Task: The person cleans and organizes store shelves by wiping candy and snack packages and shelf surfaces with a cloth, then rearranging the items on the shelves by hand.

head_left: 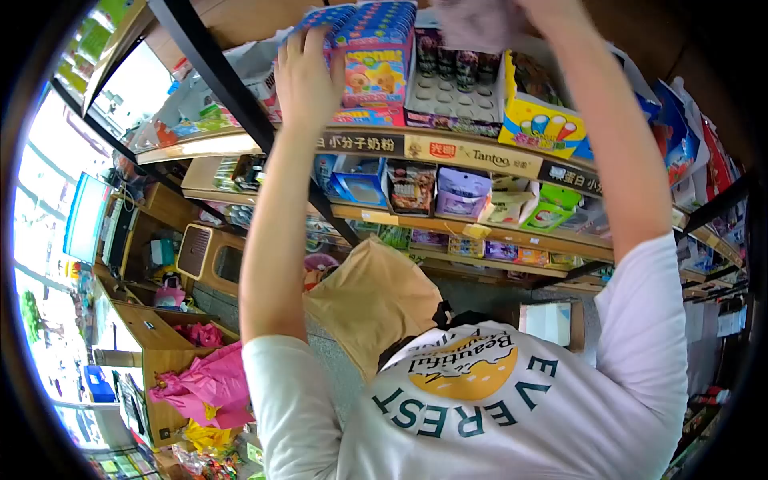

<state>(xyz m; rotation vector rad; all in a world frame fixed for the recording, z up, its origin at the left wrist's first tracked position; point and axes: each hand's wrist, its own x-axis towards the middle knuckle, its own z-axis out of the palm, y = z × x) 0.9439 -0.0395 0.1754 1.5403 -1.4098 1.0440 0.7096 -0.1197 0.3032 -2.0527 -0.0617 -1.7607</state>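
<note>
On the top shelf, my left hand [308, 80] rests with its fingers spread against the upright blue and pink candy boxes [374, 68]. My right hand [546, 11] is at the top edge of the picture, partly cut off, closed on a greyish-pink cloth [476, 24] blurred by motion. Beneath the cloth is an open tray [454, 100] with dark bottle-shaped packs in its back rows and bare round slots in front. Right of that tray stands a yellow box [544, 124] with small packs inside.
A labelled shelf edge [472, 156] runs below the boxes, with a lower shelf of snack bags [462, 192] under it. A dark shelf post [216, 72] slants beside my left arm. Pink bags [210, 388] lie at the lower left; a white carton [546, 322] stands on the floor.
</note>
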